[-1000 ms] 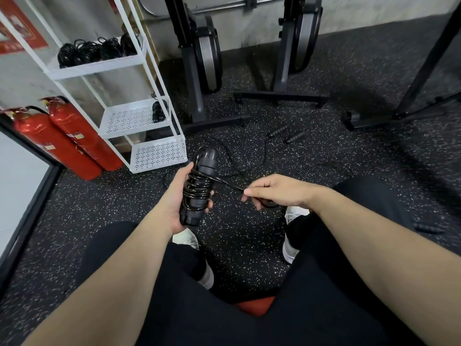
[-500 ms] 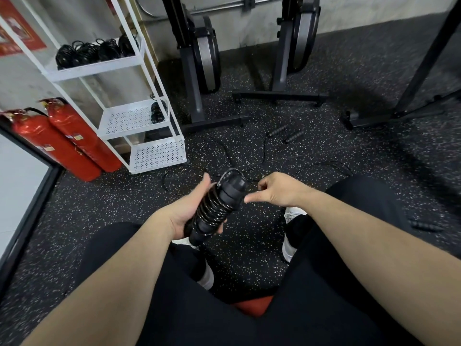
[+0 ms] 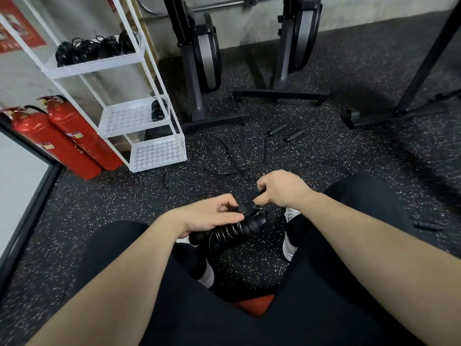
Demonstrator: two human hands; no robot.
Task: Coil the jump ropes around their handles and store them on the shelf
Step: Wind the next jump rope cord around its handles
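My left hand point(image 3: 212, 216) grips a pair of black jump-rope handles point(image 3: 232, 233) with black cord coiled round them, lying tilted low between my knees. My right hand point(image 3: 279, 188) pinches the free end of that cord just above the handles' upper end. A white three-tier shelf point(image 3: 117, 63) stands at the left; several coiled black ropes point(image 3: 92, 48) sit on its top tier and one coiled rope point(image 3: 157, 109) on the middle tier. Another uncoiled rope lies on the floor, its handles point(image 3: 287, 131) beyond my hands.
Two red fire extinguishers point(image 3: 64, 138) lean beside the shelf. Black machine stands point(image 3: 279, 93) and a rack leg point(image 3: 424, 71) occupy the far floor. One more black handle point(image 3: 426, 224) lies on the floor at the right. I sit on a red seat point(image 3: 252, 304).
The handles have dropped lower and tipped toward lying flat. My right hand has come in close to the handles' end, with the loose cord taken up into the coil.
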